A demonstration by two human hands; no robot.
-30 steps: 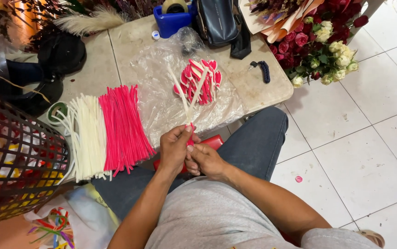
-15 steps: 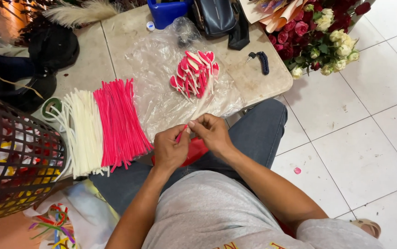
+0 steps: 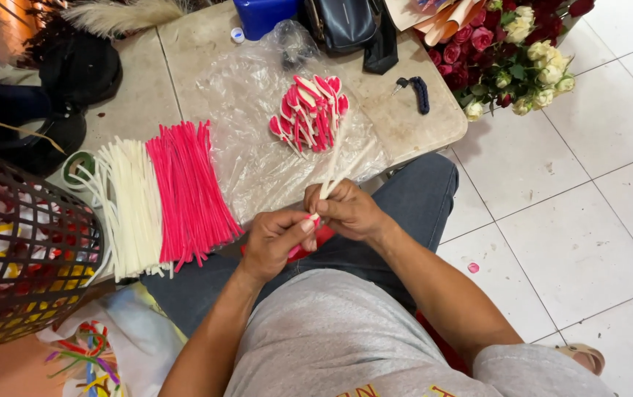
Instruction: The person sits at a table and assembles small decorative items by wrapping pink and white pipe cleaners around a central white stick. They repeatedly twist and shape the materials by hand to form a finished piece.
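Note:
My right hand (image 3: pixel 347 209) is closed around a white pipe cleaner (image 3: pixel 336 158) that sticks up toward the table. My left hand (image 3: pixel 276 239) pinches its lower end, where a bit of pink shows, right beside the right hand. Both hands are over my lap, above a red object (image 3: pixel 318 239) lying on my jeans. On the low table (image 3: pixel 140 81) a pile of pink-and-white twisted petal shapes (image 3: pixel 310 112) lies on clear plastic sheet (image 3: pixel 257 140). To the left lie a row of pink pipe cleaners (image 3: pixel 188 191) and a row of white pipe cleaners (image 3: pixel 129 206).
A dark wire basket (image 3: pixel 26 250) with colourful contents stands at the left. A bouquet of red and cream roses (image 3: pixel 507 55) leans at the table's right corner. A black bag (image 3: pixel 346 22), a blue container (image 3: pixel 261 15) and a tape roll (image 3: pixel 77 165) sit on the table. White floor tiles lie to the right.
My hands have shifted slightly right and up, staying together. The white pipe cleaner now sticks up from my right hand. The view has moved closer.

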